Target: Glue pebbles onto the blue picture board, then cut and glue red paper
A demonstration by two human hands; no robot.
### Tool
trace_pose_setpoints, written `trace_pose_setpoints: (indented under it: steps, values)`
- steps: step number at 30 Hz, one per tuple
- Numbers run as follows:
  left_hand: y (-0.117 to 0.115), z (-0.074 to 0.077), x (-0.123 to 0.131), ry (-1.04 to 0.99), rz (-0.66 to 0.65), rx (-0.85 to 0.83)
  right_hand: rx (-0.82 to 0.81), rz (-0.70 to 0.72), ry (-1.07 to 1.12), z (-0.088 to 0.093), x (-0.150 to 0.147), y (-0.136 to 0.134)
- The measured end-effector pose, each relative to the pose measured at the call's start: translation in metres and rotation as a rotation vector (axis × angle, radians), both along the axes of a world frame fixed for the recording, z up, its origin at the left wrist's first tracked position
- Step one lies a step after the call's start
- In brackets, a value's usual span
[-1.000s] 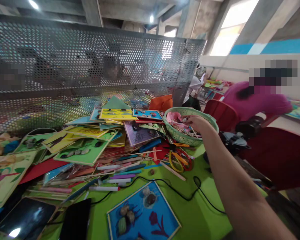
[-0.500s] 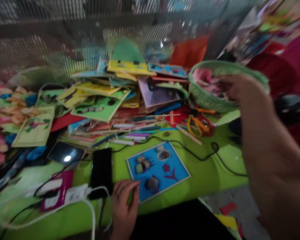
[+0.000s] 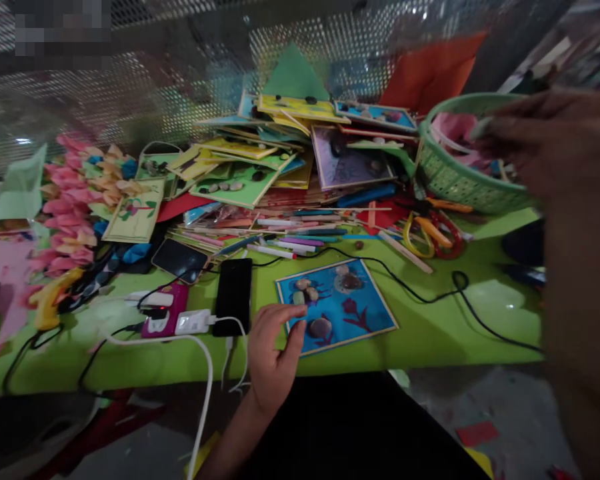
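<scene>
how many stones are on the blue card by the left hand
6 on the blue card: three stones clustered toward its far left corner, two stones near its far right corner, and one stone beside the left hand. More may be hidden behind that hand.

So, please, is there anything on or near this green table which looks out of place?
Yes, two things. A red scrap lies on the floor beside the table, as if dropped. The pile of framed pictures looks askew, overlapping at uneven angles. The blue picture by the left hand shows no clear damage.
</scene>
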State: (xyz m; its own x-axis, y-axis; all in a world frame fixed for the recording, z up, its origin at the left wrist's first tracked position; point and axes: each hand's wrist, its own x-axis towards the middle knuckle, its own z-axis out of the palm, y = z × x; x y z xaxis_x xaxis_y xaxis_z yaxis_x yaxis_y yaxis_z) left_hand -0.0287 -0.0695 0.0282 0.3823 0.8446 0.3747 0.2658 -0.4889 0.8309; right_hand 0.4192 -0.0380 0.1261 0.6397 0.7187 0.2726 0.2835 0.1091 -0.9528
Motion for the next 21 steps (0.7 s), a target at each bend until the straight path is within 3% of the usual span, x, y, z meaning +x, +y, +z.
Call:
trace_pose_setpoints:
  steps: [2, 5, 9, 14, 21]
  values:
    - [0.005, 0.014, 0.019, -0.138, -0.04, -0.193, -0.018, 0.103, 0.152, -0.001, -0.046, -0.004]
    - [0.019, 0.024, 0.06, -0.358, -0.146, -0.456, -0.066, 0.279, 0.245, -0.018, -0.103, -0.005]
    - [0.054, 0.019, 0.112, -0.545, -0.291, -0.527, -0.086, 0.405, 0.287, -0.044, -0.146, -0.003]
    - [0.083, 0.011, 0.131, -0.541, -0.394, -0.486, -0.057, 0.412, 0.238, -0.06, -0.164, 0.0]
    - [0.089, 0.002, 0.128, -0.505, -0.376, -0.501, -0.01, 0.28, -0.012, -0.08, -0.163, -0.004]
